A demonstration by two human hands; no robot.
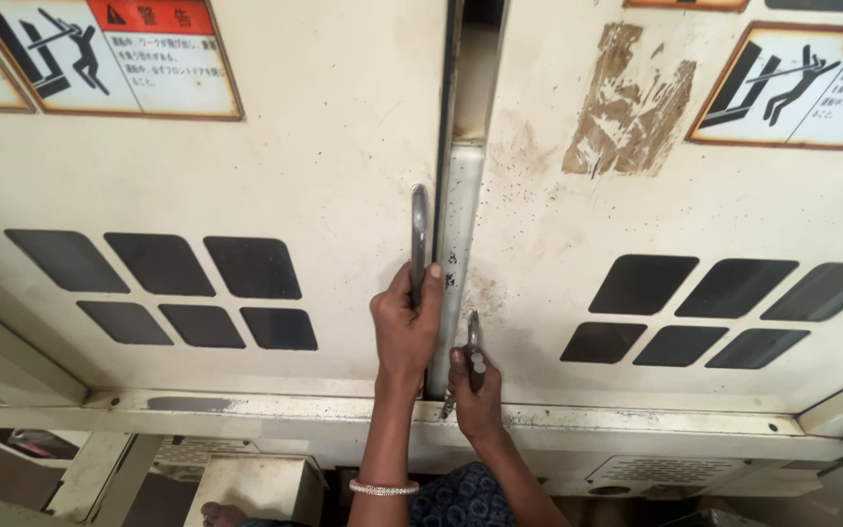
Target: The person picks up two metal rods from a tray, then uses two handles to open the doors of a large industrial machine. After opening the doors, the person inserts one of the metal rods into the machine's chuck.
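Note:
Two cream sliding machine doors meet in the middle with a narrow gap between them. My left hand is wrapped round the lower part of the left door's vertical metal handle. My right hand grips the lower end of the right door's metal handle, thumb up along it. A thin bangle sits on my left wrist. Both hands are side by side near the doors' bottom edge.
Each door carries dark slanted window panels, on the left door and the right door, and warning stickers up top. A brown patch of torn label marks the right door. A worn metal sill runs below; a cream box stands underneath.

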